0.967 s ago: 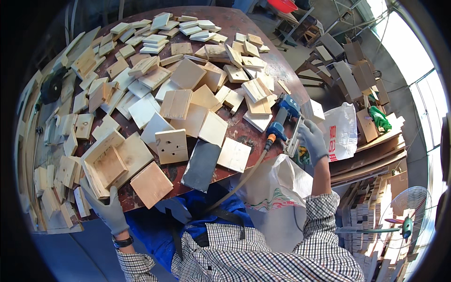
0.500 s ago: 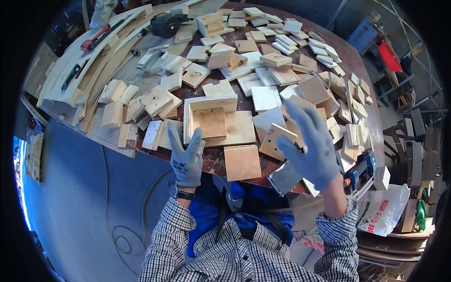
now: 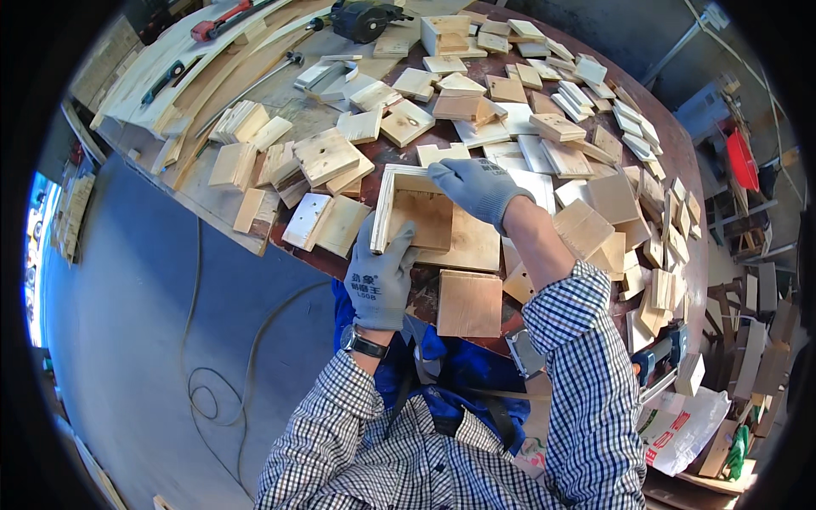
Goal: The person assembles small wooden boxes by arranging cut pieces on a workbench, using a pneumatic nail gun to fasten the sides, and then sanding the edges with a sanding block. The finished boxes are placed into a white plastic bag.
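Well, starting at the left, we see a loose cable (image 3: 196, 391) looping over the blue-grey floor (image 3: 136, 340), while a green-handled tool (image 3: 161, 82) and a red-handled tool (image 3: 221, 21) lie on pale boards at the far left. Nearer the middle come a small stack of wooden blocks (image 3: 238, 123) and, at the far side, a black power tool (image 3: 365, 21). Our left hand (image 3: 380, 276), in a grey glove with a watch at the wrist, grasps the left wall of a wooden box (image 3: 388, 204), thumb on the inner side and fingers around the outside. The box is at the near side of the dark red tabletop (image 3: 425, 302), between our two hands. A square board (image 3: 469, 304) lies nearer, right at the edge. Our right hand (image 3: 480, 189), gloved alike, reaches in from the right with its fingers bent down onto the box's far right corner; the tips are partly hidden, so we cannot tell whether it grips or only presses. Further right, many wooden pieces (image 3: 586, 229) lie in heaps, some overlapping. Past them we find a blue power tool (image 3: 663, 353) at the near right, a white bag (image 3: 684, 433) below it, a green cloth (image 3: 738, 450), and a red basin (image 3: 741, 160) farther back.
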{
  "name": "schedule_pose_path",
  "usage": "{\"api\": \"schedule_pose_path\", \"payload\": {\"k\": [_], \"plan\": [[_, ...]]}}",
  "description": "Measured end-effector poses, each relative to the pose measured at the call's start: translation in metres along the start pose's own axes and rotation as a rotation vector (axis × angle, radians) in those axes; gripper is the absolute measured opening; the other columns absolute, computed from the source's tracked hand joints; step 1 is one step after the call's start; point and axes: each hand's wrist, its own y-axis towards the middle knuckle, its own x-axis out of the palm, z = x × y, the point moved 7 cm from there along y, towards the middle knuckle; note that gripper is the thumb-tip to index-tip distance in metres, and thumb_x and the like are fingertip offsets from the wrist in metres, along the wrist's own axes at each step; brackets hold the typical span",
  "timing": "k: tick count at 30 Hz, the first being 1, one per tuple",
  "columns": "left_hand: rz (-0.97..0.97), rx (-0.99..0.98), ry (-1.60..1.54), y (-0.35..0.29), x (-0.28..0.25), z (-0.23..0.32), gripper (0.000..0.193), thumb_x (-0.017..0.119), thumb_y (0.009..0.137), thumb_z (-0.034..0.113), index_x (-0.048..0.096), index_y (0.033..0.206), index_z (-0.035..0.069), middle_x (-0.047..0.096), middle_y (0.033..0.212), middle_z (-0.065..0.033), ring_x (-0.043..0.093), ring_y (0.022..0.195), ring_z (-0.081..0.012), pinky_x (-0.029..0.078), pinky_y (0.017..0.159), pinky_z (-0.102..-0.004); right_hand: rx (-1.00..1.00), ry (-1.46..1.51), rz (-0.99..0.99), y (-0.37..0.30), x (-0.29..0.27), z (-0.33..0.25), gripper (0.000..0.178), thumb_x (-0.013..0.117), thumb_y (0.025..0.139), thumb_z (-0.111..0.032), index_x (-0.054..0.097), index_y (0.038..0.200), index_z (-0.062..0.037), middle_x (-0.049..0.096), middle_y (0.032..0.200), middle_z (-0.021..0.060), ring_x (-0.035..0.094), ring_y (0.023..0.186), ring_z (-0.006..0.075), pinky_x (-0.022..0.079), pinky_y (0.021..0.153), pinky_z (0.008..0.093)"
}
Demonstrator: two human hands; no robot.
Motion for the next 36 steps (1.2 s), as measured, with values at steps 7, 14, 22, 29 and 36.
{"api": "schedule_pose_path", "payload": {"k": [7, 14, 22, 29, 36], "plan": [[0.002, 0.067, 0.032, 0.011, -0.002, 0.002, 0.036, 0.083, 0.087, 0.018, 0.08, 0.123, 0.023, 0.07, 0.13, -0.0126, 0.073, 0.107, -0.0343, 0.062, 0.087, -0.0424, -0.071, -0.099, 0.076, -0.005, -0.009, -0.002, 0.06, 0.042, 0.111, -0.056, 0.062, 0.148, -0.0132, 0.064, 0.145, 0.0209, 0.06, 0.134, 0.0421, 0.044, 0.116, 0.0477], [-0.046, 0.097, 0.097, 0.007, 0.001, -0.009, 0.043, 0.082, 0.093, 0.021, 0.077, 0.135, 0.022, 0.077, 0.118, -0.0199, 0.075, 0.103, -0.0374, 0.062, 0.087, -0.045, -0.138, 0.285, 0.901, -0.202, -0.1, 0.049, 0.044, 0.062, 0.108, -0.032, 0.065, 0.14, -0.0003, 0.069, 0.131, 0.0187, 0.071, 0.112, 0.0289, 0.055, 0.095, 0.0386], [-0.037, 0.21, -0.01, -0.005, 0.025, -0.014, 0.037, 0.076, 0.099, 0.019, 0.074, 0.136, 0.012, 0.07, 0.132, -0.0206, 0.067, 0.118, -0.0405, 0.056, 0.1, -0.0467, 1.098, 0.276, 1.036, -0.519, -0.07, 0.318, 0.052, 0.063, 0.099, -0.045, 0.077, 0.114, 0.0021, 0.078, 0.092, 0.0157, 0.074, 0.085, 0.025, 0.056, 0.081, 0.0372], [-0.028, 0.172, 0.024, 0.003, 0.011, -0.02, 0.038, 0.077, 0.097, 0.024, 0.076, 0.135, 0.015, 0.071, 0.132, -0.0225, 0.07, 0.116, -0.0411, 0.058, 0.099, -0.0474, 1.444, -0.222, 0.748, -0.462, -0.044, 0.359, 0.071, 0.07, 0.088, -0.059, 0.077, 0.119, 0.0046, 0.076, 0.112, 0.0217, 0.075, 0.108, 0.0347, 0.057, 0.095, 0.0465], [0.04, 0.161, 0.038, 0.008, 0.001, -0.003, 0.049, 0.089, 0.084, 0.033, 0.077, 0.129, 0.017, 0.07, 0.125, -0.0165, 0.072, 0.106, -0.0376, 0.061, 0.088, -0.045, 1.583, -0.108, 0.812, -0.475, -0.035, 0.376, 0.075, 0.082, 0.072, -0.048, 0.076, 0.126, 0.0044, 0.074, 0.131, 0.0244, 0.074, 0.116, 0.0376, 0.058, 0.1, 0.0474]]}}
